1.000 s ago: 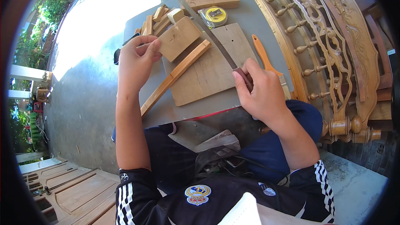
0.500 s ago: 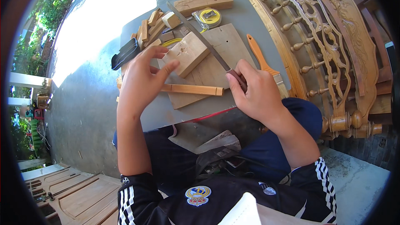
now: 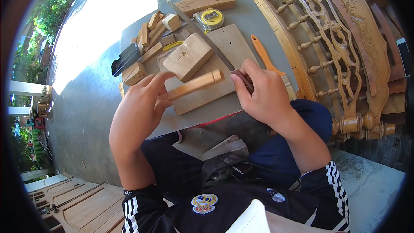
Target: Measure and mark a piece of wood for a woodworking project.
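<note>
Across the middle of the frame, you are holding your hands apart, each one gripping its own thing. Left of centre, your left hand [image 3: 139,103] is clamping thumb and fingers on a wooden strip [image 3: 196,86], whose nearer end is hiding behind the hand. The strip is slanting up to the right over the board [image 3: 233,45], its free end pointing toward your right hand [image 3: 268,91]. Its outline is blurring, and I cannot tell whether it is touching the board.

Right of centre, your right hand is wrapping around the brown handle of a long metal tool [image 3: 199,31]. The blade is running toward the upper left, passing just beside a thick block [image 3: 188,56]; I cannot tell whether the two are touching. The block is lying on the board near the centre, and the board is resting on a grey table [image 3: 258,21].

Toward the upper left of the table, small wood pieces [image 3: 145,35] are lying in a heap, with a pale cube [image 3: 172,22] beside them and a black tray [image 3: 125,58] sitting at the table's left edge. Near the top, a tape measure [image 3: 211,17] is lying below a long block [image 3: 208,2]. Right of the board, an orange-handled brush [image 3: 261,52] is lying. Along the right of the frame, a carved panel [image 3: 347,34] is curving down.
</note>
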